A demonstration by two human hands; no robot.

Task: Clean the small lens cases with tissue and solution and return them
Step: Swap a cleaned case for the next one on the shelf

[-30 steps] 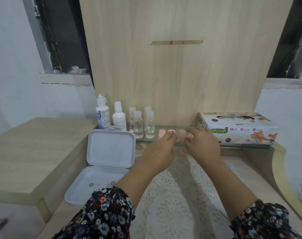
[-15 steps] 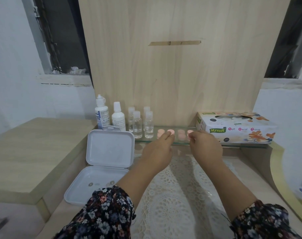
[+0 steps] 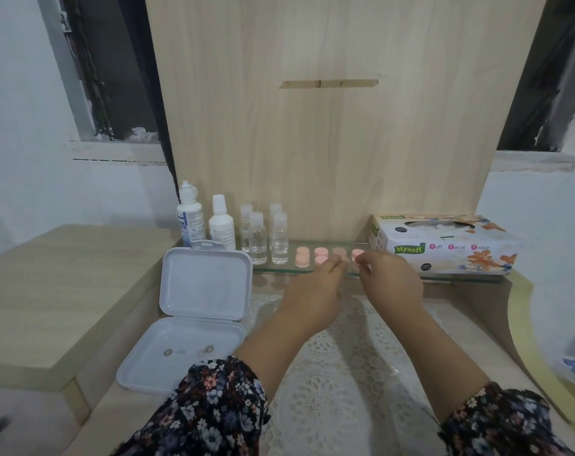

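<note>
Hands at glass shelf (image 3: 279,270) edge — left hand (image 3: 315,292) fingertips touching pink lens cases (image 3: 320,256); right hand (image 3: 391,284) pinching one

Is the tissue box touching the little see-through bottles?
Apart. The head view shows the tissue box at the right of the glass shelf and the clear bottles to the left, with pink lens cases between them.

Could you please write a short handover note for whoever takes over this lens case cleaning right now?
Left hand: fingertips at the small pink round lens cases on the glass shelf; grip unclear.
Right hand: fingers curled at the rightmost pink cases; grip unclear.
Floral tissue box sits right on the shelf, white solution bottles left.
Open white plastic box holds lenses.
Done: cannot tell. Left: wipe the cases with tissue and solution, then return them.
</note>
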